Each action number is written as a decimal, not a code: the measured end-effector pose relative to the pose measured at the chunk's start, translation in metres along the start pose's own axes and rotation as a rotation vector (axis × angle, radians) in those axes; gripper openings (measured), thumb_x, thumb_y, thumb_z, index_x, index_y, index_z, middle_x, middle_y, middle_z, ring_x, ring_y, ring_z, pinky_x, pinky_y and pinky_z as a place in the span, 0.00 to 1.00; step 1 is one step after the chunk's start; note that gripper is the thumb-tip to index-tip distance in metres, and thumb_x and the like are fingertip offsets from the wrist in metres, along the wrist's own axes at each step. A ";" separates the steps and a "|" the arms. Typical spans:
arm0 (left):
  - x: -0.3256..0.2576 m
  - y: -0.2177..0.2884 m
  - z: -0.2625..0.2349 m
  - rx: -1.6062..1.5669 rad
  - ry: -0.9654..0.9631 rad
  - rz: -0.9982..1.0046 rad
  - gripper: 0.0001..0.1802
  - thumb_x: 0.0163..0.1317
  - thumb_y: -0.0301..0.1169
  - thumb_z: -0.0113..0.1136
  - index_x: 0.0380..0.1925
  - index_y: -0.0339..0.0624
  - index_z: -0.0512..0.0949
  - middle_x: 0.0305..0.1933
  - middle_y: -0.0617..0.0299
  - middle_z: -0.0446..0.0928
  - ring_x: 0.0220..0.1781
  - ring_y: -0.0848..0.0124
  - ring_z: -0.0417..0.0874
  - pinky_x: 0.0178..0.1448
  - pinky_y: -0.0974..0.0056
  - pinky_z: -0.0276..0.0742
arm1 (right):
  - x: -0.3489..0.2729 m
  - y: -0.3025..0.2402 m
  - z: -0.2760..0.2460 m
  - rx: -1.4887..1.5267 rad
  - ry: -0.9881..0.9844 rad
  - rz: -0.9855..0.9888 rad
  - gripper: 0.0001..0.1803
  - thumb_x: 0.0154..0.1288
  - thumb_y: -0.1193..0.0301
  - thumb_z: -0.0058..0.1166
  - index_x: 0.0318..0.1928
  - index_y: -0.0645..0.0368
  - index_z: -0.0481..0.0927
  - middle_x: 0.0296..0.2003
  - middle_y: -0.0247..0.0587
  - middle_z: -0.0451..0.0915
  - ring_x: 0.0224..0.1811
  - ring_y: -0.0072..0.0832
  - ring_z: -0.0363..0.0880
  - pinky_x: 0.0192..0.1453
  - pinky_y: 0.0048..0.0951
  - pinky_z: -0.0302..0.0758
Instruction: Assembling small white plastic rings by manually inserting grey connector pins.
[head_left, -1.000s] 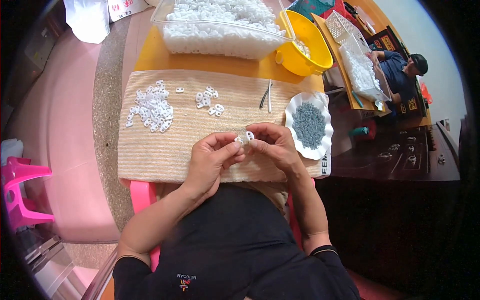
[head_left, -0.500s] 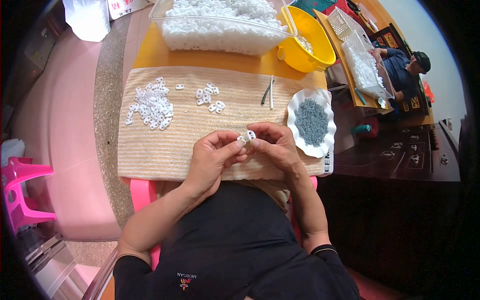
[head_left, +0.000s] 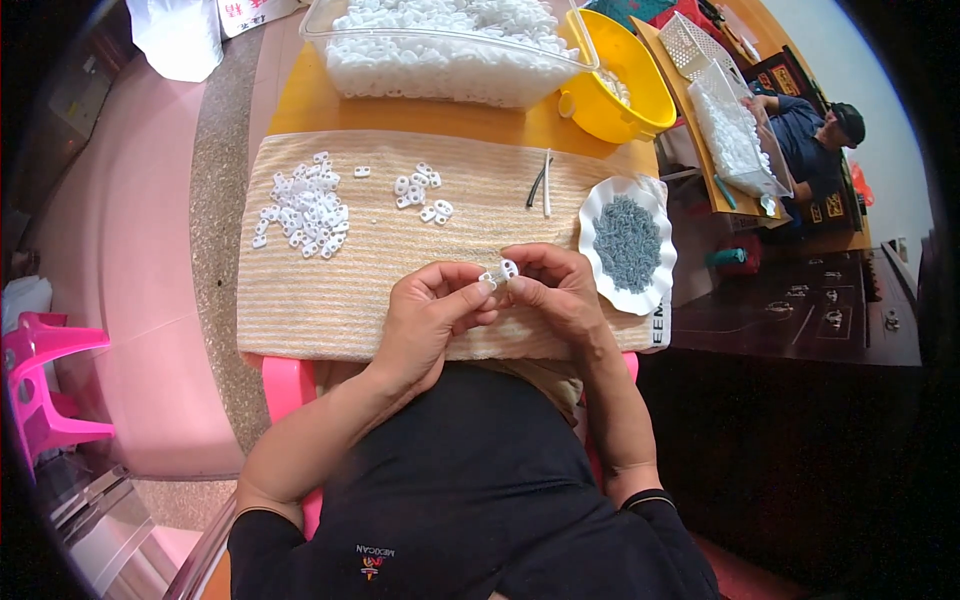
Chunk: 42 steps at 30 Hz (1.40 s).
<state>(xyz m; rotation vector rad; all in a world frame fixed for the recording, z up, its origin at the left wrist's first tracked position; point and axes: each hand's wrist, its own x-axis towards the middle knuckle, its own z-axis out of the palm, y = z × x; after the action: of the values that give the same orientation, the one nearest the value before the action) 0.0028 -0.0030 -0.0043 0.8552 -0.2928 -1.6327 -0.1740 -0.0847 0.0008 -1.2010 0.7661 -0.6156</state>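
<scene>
Above the near part of a striped towel [head_left: 400, 265], my two hands meet fingertip to fingertip. My left hand [head_left: 428, 312] pinches a small white plastic piece [head_left: 487, 279], mostly covered by the fingers. Between thumb and fingers, my right hand [head_left: 563, 295] grips a white oval two-hole piece [head_left: 509, 270]. The two pieces are close together; whether they are joined I cannot tell. A pile of white two-hole pieces [head_left: 305, 212] lies at the left, and a smaller group [head_left: 418, 190] lies beyond my hands. To the right, a white wavy-rimmed dish [head_left: 655, 292] holds many small grey-blue pins [head_left: 627, 243].
A black and a white stick [head_left: 547, 185] lie near the dish. At the back stand a clear bin [head_left: 430, 85] full of white pieces and a yellow basin [head_left: 625, 115]. Another person [head_left: 805, 135] sits far right by a second bin [head_left: 735, 130]. A pink stool [head_left: 50, 390] stands left.
The whole view has shifted very slightly. My hands keep the same pinch on the two white pieces, with hardly any movement.
</scene>
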 end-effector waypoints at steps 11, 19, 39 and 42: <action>0.000 -0.001 -0.001 0.012 -0.004 -0.003 0.08 0.61 0.24 0.62 0.40 0.35 0.77 0.36 0.59 0.80 0.35 0.73 0.82 0.42 0.69 0.83 | -0.001 0.000 -0.001 -0.020 -0.001 0.008 0.17 0.63 0.77 0.60 0.51 0.67 0.77 0.39 0.39 0.82 0.39 0.23 0.82 0.45 0.24 0.80; 0.001 -0.002 -0.001 0.020 -0.003 -0.015 0.08 0.61 0.24 0.61 0.41 0.35 0.77 0.37 0.58 0.81 0.35 0.73 0.82 0.43 0.69 0.83 | -0.001 0.003 0.000 -0.040 -0.005 0.007 0.16 0.62 0.78 0.59 0.51 0.67 0.77 0.40 0.40 0.82 0.40 0.24 0.82 0.46 0.24 0.79; 0.001 -0.005 -0.002 0.036 -0.001 -0.028 0.09 0.61 0.23 0.61 0.41 0.34 0.78 0.36 0.58 0.81 0.34 0.74 0.82 0.42 0.70 0.82 | -0.005 -0.003 0.004 -0.070 -0.050 0.019 0.17 0.61 0.81 0.59 0.52 0.67 0.77 0.41 0.39 0.82 0.43 0.22 0.81 0.50 0.23 0.77; 0.000 -0.005 -0.002 0.046 -0.003 -0.039 0.08 0.61 0.23 0.61 0.41 0.35 0.78 0.36 0.59 0.81 0.35 0.74 0.82 0.42 0.70 0.82 | -0.005 -0.003 0.001 -0.115 -0.053 0.015 0.17 0.61 0.81 0.59 0.52 0.67 0.77 0.42 0.39 0.82 0.43 0.23 0.81 0.50 0.23 0.77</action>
<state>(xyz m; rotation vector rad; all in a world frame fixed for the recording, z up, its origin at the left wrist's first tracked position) 0.0001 -0.0015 -0.0089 0.8986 -0.3185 -1.6689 -0.1758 -0.0810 0.0044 -1.3106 0.7738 -0.5313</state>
